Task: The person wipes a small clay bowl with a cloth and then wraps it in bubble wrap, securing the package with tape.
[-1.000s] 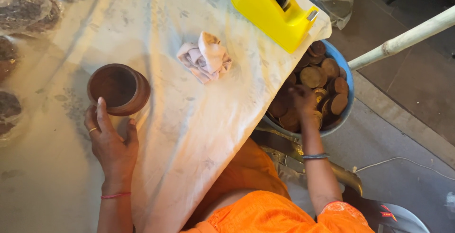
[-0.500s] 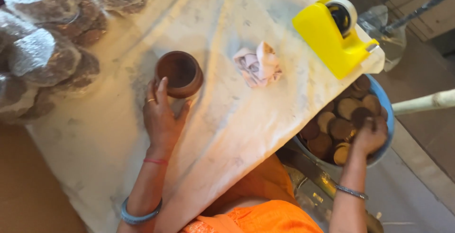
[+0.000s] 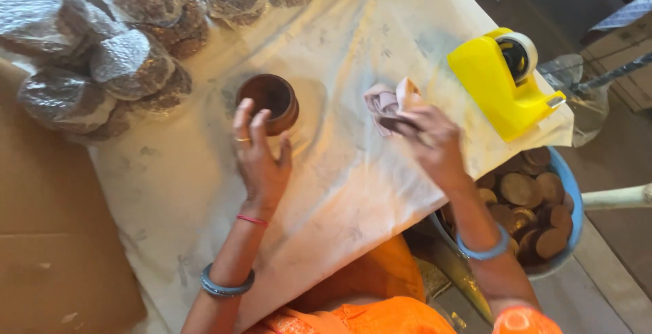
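While open left fingers (image 3: 250,118) touch the pot (image 3: 268,102), right fingers (image 3: 406,125) pinch a rag (image 3: 382,99) on white cloth (image 3: 353,191).

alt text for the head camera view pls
A person's left hand touches a brown clay pot on a white cloth-covered table while the right hand grips a crumpled rag; a yellow tape dispenser sits nearby.

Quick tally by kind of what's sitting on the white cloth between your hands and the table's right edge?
Brown clay pot: 1, at the left hand
Crumpled rag: 1, under the right hand
Yellow tape dispenser: 1
Total: 3
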